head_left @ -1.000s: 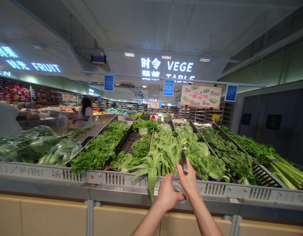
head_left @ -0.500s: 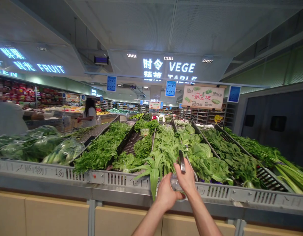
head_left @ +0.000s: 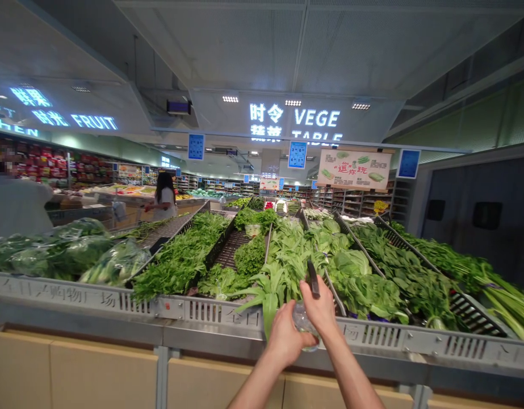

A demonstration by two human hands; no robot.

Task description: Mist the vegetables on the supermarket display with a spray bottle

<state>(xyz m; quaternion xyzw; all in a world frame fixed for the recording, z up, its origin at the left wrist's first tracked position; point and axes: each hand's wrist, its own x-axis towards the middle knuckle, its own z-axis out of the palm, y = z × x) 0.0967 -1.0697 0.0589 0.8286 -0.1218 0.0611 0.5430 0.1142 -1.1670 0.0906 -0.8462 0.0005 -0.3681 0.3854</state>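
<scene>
The produce desk (head_left: 210, 336) spans the view, leafy greens (head_left: 285, 244) fanning from ten to two o'clock of the hands. Toward five o'clock from the view's centre, the left hand (head_left: 286, 336) lies just beside the right hand (head_left: 320, 307), which sits at its two o'clock. The left grip is curled round a clear container (head_left: 303, 322) between the hands; the right grip is clamped on a slim dark object (head_left: 313, 279) pointing nearly to twelve.

Left hand (head_left: 286, 336) beside right hand (head_left: 320, 305), before rail (head_left: 204, 310); leafy heads (head_left: 351, 270) behind, vegetable bags (head_left: 117, 264) left, stalks (head_left: 506, 307) far right.
</scene>
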